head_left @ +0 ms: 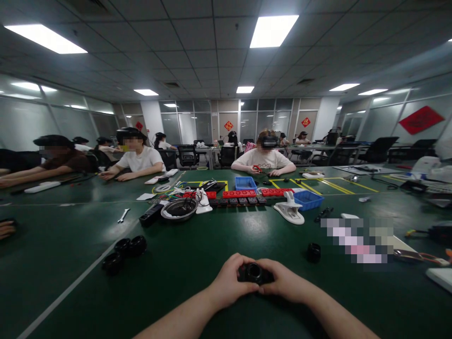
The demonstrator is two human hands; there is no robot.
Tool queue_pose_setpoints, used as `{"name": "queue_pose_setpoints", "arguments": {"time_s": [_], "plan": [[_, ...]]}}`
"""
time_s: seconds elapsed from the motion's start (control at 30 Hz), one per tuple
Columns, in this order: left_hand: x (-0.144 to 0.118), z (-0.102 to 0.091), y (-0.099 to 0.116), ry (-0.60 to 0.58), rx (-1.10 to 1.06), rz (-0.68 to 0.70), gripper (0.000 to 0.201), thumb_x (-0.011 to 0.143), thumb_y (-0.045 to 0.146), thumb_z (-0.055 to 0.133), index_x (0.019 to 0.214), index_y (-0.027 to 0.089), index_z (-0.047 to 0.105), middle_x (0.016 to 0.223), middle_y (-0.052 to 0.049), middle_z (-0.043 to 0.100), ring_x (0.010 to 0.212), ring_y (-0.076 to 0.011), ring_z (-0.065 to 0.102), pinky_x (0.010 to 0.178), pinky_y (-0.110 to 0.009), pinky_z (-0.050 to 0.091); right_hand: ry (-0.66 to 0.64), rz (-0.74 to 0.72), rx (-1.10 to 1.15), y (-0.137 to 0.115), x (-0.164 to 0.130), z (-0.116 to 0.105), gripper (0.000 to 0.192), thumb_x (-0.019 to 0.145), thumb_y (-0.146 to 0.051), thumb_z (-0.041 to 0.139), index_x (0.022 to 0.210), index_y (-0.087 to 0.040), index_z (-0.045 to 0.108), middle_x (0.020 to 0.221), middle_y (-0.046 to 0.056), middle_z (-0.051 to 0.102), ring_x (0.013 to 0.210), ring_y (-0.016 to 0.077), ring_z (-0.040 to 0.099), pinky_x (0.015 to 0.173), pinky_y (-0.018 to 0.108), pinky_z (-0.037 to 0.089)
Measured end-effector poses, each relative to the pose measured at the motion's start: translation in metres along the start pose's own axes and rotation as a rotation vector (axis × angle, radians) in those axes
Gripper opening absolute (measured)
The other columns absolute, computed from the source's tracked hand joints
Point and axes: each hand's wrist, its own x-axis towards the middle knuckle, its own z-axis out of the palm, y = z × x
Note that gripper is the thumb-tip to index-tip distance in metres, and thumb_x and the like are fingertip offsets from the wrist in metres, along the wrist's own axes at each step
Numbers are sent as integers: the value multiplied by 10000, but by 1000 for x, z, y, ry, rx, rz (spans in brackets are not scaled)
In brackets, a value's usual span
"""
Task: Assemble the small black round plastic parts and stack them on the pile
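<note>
Close to me over the green table, my left hand (235, 278) and my right hand (278, 280) grip a black part with a round opening (254, 271) between them. Its ring-shaped mouth faces up toward me; its exact kind is unclear, and fingers cover its sides. Both thumbs meet at the near side of it. To the right lies a single black ring-shaped piece (313, 253). Several similar black round pieces (123, 247) are grouped at the left.
Across the green table (169, 287) stand a metal bowl (179, 217) with black cables, a white clip stand (290, 213), blue trays (308, 199) and red socket strips (239, 193). A wrench (124, 215) lies at left. Co-workers sit opposite; a hand (7, 228) shows at the left edge.
</note>
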Motion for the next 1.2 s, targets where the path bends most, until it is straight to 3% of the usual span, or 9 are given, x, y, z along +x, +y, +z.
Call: {"name": "queue_pose_setpoints", "arguments": {"time_s": [0.37, 0.57, 0.67, 0.8, 0.93, 1.1, 1.2], "plan": [[0, 0, 0, -13, -16, 11, 469, 570, 212, 674, 1009, 225, 509, 894, -5, 465, 792, -143, 456, 653, -218, 366, -15, 41, -39, 2, 1, 0, 343, 591, -169, 616, 928, -148, 555, 879, 18, 540, 809, 171, 488, 703, 255, 373], [0, 1, 2, -15, -7, 10, 396, 544, 285, 697, 905, 204, 557, 852, 4, 470, 744, -136, 457, 620, -213, 354, 35, 103, -135, 4, 3, 2, 302, 548, -212, 650, 818, -146, 533, 784, -7, 527, 713, 144, 477, 585, 212, 353], [-1, 9, 1, 64, 23, -26, 398, 510, 258, 716, 864, 188, 549, 831, 7, 478, 738, -141, 458, 615, -218, 349, 112, 153, -287, 5, 4, 10, 330, 503, -283, 673, 744, -155, 488, 743, -10, 520, 671, 141, 472, 538, 205, 331], [-2, 20, 0, 270, 146, -73, 352, 497, 264, 717, 776, 180, 519, 774, 13, 486, 761, -163, 456, 653, -251, 343, 273, 222, -587, 2, 7, 24, 330, 523, -356, 636, 736, -171, 464, 749, 24, 539, 686, 173, 494, 558, 234, 333], [0, 22, -1, 320, 236, -77, 352, 501, 342, 705, 749, 186, 509, 762, 6, 494, 769, -182, 458, 670, -278, 345, 307, 235, -766, -4, 10, 29, 308, 587, -419, 573, 750, -172, 485, 756, 59, 560, 723, 213, 515, 601, 276, 352], [2, 11, -5, 240, 252, -32, 459, 489, 378, 705, 861, 201, 505, 856, -15, 497, 835, -200, 459, 719, -297, 366, 206, 147, -605, -9, 1, 15, 624, 420, -556, 651, 885, -169, 498, 864, 65, 541, 779, 235, 510, 652, 308, 380], [2, 4, -8, 149, 238, -3, 673, 467, 410, 709, 1052, 219, 434, 1032, -44, 451, 945, -216, 427, 796, -314, 358, 142, 64, -370, -5, -8, 4, 769, 468, -516, 660, 1109, -182, 399, 996, 71, 500, 852, 221, 495, 704, 303, 387]]}}
